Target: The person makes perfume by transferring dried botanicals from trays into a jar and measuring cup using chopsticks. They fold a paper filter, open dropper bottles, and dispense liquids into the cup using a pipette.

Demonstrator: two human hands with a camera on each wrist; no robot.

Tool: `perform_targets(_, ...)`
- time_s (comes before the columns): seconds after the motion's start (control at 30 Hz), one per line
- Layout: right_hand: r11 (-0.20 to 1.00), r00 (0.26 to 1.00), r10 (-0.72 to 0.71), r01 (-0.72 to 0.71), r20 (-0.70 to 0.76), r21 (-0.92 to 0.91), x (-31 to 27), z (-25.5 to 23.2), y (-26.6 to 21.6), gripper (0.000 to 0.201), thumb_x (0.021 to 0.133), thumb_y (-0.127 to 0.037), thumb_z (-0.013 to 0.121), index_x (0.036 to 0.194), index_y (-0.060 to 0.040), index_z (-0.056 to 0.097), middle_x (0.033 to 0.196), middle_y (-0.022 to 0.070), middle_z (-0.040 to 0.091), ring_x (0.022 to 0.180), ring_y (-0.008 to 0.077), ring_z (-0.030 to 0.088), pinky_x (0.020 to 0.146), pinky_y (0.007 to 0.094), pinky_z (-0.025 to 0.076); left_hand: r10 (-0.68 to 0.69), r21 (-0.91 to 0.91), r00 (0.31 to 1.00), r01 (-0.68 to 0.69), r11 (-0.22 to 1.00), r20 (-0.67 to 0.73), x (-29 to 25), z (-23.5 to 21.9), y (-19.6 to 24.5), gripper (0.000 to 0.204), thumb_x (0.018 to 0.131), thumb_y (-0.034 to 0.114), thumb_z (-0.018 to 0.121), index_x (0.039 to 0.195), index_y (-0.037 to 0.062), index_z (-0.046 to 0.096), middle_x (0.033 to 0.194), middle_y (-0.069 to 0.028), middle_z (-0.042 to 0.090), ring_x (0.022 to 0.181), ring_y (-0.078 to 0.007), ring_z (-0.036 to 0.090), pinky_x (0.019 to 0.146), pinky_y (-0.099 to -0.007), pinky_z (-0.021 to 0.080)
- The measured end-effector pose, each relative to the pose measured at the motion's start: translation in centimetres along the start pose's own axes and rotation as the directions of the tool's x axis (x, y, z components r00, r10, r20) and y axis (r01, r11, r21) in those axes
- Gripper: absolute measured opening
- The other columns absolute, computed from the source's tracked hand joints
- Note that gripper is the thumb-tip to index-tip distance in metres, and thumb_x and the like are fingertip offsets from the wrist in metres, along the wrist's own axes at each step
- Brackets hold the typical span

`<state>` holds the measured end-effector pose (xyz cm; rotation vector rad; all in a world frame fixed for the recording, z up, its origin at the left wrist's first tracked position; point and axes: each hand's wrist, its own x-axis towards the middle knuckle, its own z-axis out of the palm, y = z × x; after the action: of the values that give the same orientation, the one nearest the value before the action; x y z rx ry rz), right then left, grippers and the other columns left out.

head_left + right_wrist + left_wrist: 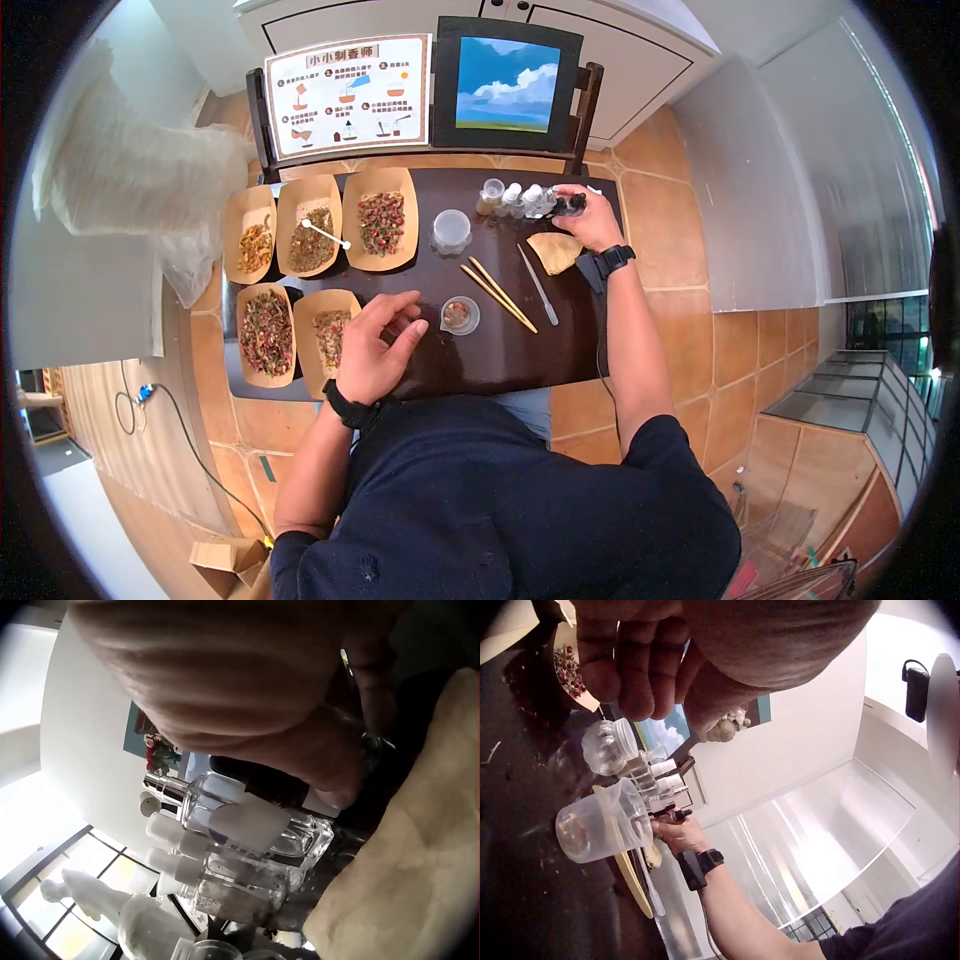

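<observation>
At the far right of the table, my right hand (592,218) reaches to the end of a row of small bottles (525,200). Its fingers and thumb curl round a small black-capped bottle (570,205), mostly hidden by the hand in the right wrist view. Beside it there stands a clear spray bottle (247,821) with a silver top. My left hand (378,345) hovers loosely curled over the near side of the table, holding nothing. To its right is a clear plastic cup (460,316) with a little dried plant matter at the bottom.
Several paper trays (380,222) of dried flowers and herbs stand at the left, one with a white spoon (325,234) across it. A lidded clear jar (452,232), wooden tweezers (498,295), a plastic dropper (538,285) and a tan folded piece (554,252) lie mid-table.
</observation>
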<state>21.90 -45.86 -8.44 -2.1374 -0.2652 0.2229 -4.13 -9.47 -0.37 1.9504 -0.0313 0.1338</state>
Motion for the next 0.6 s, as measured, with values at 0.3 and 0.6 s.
perform_targets(0.3, 0.999, 0.999, 0.048, -0.048, -0.012, 0.003, -0.6, -0.2, -0.2, 0.075, 0.077, 0.002, 0.090, 0.147, -0.0086, 0.066, 0.129, 0.0065, 0.077, 0.105, 0.0164, 0.073, 0.091, 0.0325, 0.060, -0.009, -0.004, 1.000, 0.009, 1.000, -0.002, -0.1, -0.1, 0.0, 0.037, 0.094, 0.002, 0.080, 0.131, 0.0022, 0.074, 0.104, -0.0075, 0.074, 0.082, -0.0166, 0.069, 0.075, -0.0299, 0.058)
perform_targets(0.6, 0.997, 0.987, -0.079, 0.081, -0.143, 0.013, -2.2, -3.0, 0.1, 0.087, 0.082, 0.017, 0.055, 0.164, -0.0106, 0.048, 0.160, 0.0095, 0.055, 0.128, 0.0223, 0.062, 0.099, 0.0338, 0.056, -0.011, -0.006, 1.000, 0.011, 1.000, -0.009, -0.2, -0.1, 0.0, 0.036, 0.095, 0.001, 0.080, 0.131, 0.0019, 0.073, 0.103, -0.0077, 0.073, 0.082, -0.0167, 0.069, 0.075, -0.0298, 0.058)
